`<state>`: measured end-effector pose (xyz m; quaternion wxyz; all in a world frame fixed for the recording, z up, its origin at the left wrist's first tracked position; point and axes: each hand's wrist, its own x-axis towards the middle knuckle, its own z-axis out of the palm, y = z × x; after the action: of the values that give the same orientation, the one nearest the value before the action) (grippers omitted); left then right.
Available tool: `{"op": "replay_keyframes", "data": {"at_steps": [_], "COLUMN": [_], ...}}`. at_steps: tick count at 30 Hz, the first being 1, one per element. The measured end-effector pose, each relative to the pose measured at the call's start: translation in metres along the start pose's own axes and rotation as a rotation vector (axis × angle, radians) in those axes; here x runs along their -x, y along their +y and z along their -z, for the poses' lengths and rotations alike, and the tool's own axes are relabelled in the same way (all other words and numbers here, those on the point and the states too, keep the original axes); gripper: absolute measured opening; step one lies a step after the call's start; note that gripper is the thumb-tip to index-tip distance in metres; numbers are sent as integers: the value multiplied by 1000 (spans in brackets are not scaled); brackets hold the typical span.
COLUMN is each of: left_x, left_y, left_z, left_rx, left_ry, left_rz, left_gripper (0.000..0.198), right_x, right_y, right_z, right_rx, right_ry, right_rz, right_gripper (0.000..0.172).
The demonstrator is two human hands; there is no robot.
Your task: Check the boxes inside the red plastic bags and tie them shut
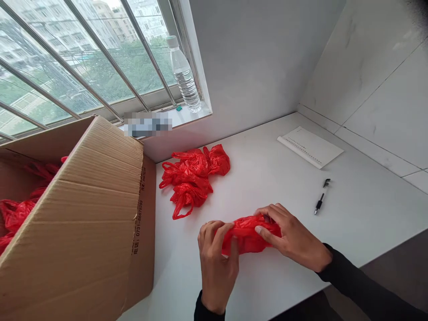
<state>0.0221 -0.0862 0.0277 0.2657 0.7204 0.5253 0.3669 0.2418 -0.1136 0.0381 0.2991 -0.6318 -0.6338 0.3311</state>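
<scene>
A crumpled red plastic bag (248, 234) is bunched between both my hands just above the white table (267, 178). My left hand (216, 263) pinches its left end with thumb and fingers closed. On the right end, my right hand (290, 236) has its fingers wrapped over the bag. A pile of several knotted red bags (192, 176) lies on the table beyond my hands, towards the window.
A large open cardboard box (87, 223) holding more red bags (16, 209) stands at the left. A black pen (321, 197) and a white paper sheet (309, 146) lie to the right. A water bottle (183, 73) stands on the window sill.
</scene>
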Motion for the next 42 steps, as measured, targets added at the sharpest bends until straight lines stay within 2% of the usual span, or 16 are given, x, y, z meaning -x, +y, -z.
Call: {"op": "replay_keyframes", "data": {"at_steps": [3, 6, 10, 15, 17, 21, 24, 27, 29, 31, 33, 35, 36, 38, 40, 42], "left_x": [-1, 2, 6, 4, 2, 0, 0, 2, 4, 6, 8, 9, 10, 10, 11, 12], "left_y": [-5, -8, -1, 12, 14, 16, 20, 28, 33, 36, 39, 43, 45, 51, 55, 56], "left_z": [8, 21, 28, 20, 19, 28, 36, 43, 46, 48, 49, 49, 48, 46, 43, 41], "left_rx": [26, 57, 128, 23, 2, -22, -78, -94, 20, 163, 243, 258, 258, 256, 228, 189], "left_ry": [86, 162, 210, 156, 154, 279, 408, 429, 383, 327, 282, 252, 239, 216, 209, 198], "left_rz": [118, 259, 376, 257, 217, 179, 185, 271, 379, 462, 479, 464, 452, 430, 429, 456], "left_gripper": [10, 18, 27, 39, 33, 17, 20, 29, 28, 29, 31, 32, 32, 34, 39, 45], "right_x": [1, 5, 12, 13, 13, 17, 20, 20, 20, 22, 25, 28, 27, 22, 13, 5], "right_y": [2, 8, 6, -1, -1, -1, -2, -1, 1, -1, -9, -22, -28, -38, -43, -43], "right_z": [4, 12, 17, 12, 12, 20, 27, 28, 25, 22, 18, 16, 14, 10, 4, -1], "right_rx": [-55, -169, -263, -236, -189, -155, -182, -182, -119, -28, 13, -26, -44, 25, 232, 423], "right_ry": [60, 153, 149, 124, 106, 145, 156, 133, 193, 341, 543, 623, 575, 358, 130, 12], "right_rz": [-70, -181, -231, -179, -163, -205, -229, -234, -217, -161, -23, 177, 279, 421, 459, 435], "right_gripper": [22, 28, 29, 25, 27, 32, 27, 25, 25, 28, 27, 24, 25, 28, 27, 25]}}
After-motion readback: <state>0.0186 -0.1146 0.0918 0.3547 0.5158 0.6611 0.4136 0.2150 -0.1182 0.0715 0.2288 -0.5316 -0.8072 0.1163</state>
